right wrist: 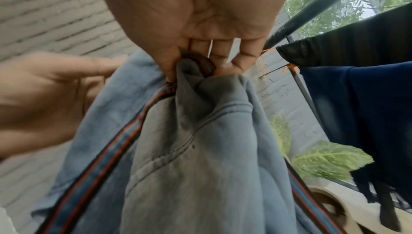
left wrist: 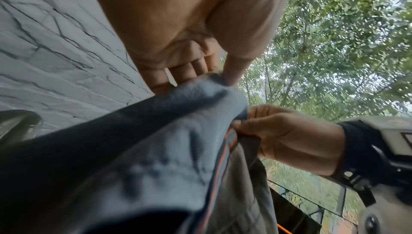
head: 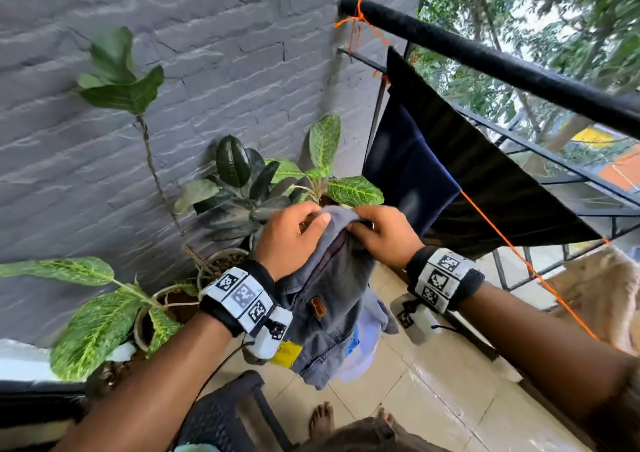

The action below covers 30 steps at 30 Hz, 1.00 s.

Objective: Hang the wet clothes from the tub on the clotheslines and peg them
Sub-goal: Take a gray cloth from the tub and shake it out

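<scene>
A wet grey-blue garment [head: 325,289] with orange-edged seams and a small orange patch hangs from both hands at chest height. My left hand [head: 289,233] pinches its top edge between thumb and curled fingers; the left wrist view shows that hand [left wrist: 189,72] on the cloth [left wrist: 156,149]. My right hand [head: 381,233] grips the bunched top beside it, and the right wrist view shows these fingers [right wrist: 214,61] curled round the fabric [right wrist: 196,132]. An orange clothesline [head: 519,254] runs to the right, carrying a black cloth [head: 485,164] and a navy cloth [head: 405,171].
Potted plants [head: 249,188] stand against the grey brick wall [head: 173,36] ahead. A thick black rail [head: 485,57] crosses the upper right, with balcony railing and trees beyond. A dark chair [head: 225,410] and my bare feet [head: 322,420] are on the tiled floor below.
</scene>
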Tool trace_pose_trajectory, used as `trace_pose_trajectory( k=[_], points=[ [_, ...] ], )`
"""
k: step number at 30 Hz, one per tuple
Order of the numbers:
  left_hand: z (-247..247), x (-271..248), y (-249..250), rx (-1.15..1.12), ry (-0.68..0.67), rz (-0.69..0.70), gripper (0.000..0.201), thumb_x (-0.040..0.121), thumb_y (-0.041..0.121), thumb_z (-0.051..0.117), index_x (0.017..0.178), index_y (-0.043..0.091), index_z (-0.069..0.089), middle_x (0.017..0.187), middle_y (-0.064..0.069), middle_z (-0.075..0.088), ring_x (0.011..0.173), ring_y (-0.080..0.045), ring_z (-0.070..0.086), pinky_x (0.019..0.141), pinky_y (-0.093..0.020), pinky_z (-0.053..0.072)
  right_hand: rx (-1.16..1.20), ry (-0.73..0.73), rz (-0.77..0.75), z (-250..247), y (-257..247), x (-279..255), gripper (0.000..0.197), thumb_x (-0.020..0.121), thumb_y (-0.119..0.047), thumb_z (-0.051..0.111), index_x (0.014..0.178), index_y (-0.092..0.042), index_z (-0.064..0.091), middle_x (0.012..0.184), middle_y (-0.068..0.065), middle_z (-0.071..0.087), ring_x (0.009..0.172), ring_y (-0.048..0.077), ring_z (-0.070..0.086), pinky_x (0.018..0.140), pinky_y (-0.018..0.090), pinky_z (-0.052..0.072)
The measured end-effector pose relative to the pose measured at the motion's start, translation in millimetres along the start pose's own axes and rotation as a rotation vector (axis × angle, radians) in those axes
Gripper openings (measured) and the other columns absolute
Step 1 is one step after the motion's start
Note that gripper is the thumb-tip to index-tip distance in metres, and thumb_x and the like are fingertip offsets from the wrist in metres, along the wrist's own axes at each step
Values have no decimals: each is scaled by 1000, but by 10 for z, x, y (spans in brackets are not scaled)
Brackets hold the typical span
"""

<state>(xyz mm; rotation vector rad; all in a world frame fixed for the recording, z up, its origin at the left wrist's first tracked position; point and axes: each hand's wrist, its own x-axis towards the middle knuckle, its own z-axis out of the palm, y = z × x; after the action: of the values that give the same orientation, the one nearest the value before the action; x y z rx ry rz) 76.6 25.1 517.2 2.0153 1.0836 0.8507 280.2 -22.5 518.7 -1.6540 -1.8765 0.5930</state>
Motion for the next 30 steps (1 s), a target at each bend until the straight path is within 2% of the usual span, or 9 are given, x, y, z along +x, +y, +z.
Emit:
trace_pose_trajectory(
  k=[4,6,9,15,18,21,25,27,30],
  points=[
    [-150,-72,-73,-219,-90,-75,36,76,48,73,101,27,59,92,4,69,86,-11,65,80,-36,52,47,-23,-82,-146,-255,172,13,91,-16,55,93,-16,68,88,-2,70,85,19,65,78,41,53],
    [-160,-160,-294,-146,-225,-194,60,66,53,83,115,36,54,112,10,66,103,-5,62,93,-26,50,55,-31,-150,-228,-341,191,15,92,-12,57,100,-16,70,94,-2,71,89,18,66,81,42,53],
    [-91,-355,-640,-41,-394,-358,103,50,65,89,138,30,47,132,14,59,119,-6,58,108,-34,44,101,-71,-186,-323,-378,148,18,92,-8,59,105,-13,71,97,-1,71,92,17,67,84,41,53],
    [69,-396,-692,-26,-487,-348,77,53,57,88,122,43,58,115,15,70,107,-7,66,98,-39,52,82,-108,-134,-416,-235,66,19,93,-9,59,105,-14,72,98,-4,73,93,10,68,85,33,54],
    [100,-311,-570,174,-460,-324,47,73,55,74,113,34,63,102,7,72,96,-15,67,87,-35,54,-3,-28,2,-445,63,53,20,88,-17,57,101,-20,73,93,-5,73,89,14,68,83,39,54],
    [180,-300,-418,270,-439,-261,38,83,53,66,107,24,66,93,-1,70,88,-21,65,79,-34,53,-63,66,141,-364,359,-52,19,89,-17,57,101,-19,72,92,-1,73,87,18,68,81,43,54],
    [278,-230,-323,150,-373,-293,22,87,38,69,89,16,69,81,-3,71,81,-24,67,65,-31,47,25,79,335,-199,475,-259,40,85,-11,68,123,-24,65,116,-3,70,105,15,66,96,31,51],
    [329,-194,-252,70,-350,-326,26,86,37,69,74,15,66,71,-2,67,73,-24,65,60,-32,42,-20,66,309,-92,457,-382,48,81,-18,77,125,-23,62,121,-1,64,108,16,62,94,26,48],
    [420,-161,-233,-53,-251,-468,47,83,45,67,59,6,56,58,-6,54,57,-20,51,58,-31,35,-17,12,221,106,363,-601,43,74,-36,81,112,-24,63,105,-1,60,91,15,60,85,36,53]
  ],
)
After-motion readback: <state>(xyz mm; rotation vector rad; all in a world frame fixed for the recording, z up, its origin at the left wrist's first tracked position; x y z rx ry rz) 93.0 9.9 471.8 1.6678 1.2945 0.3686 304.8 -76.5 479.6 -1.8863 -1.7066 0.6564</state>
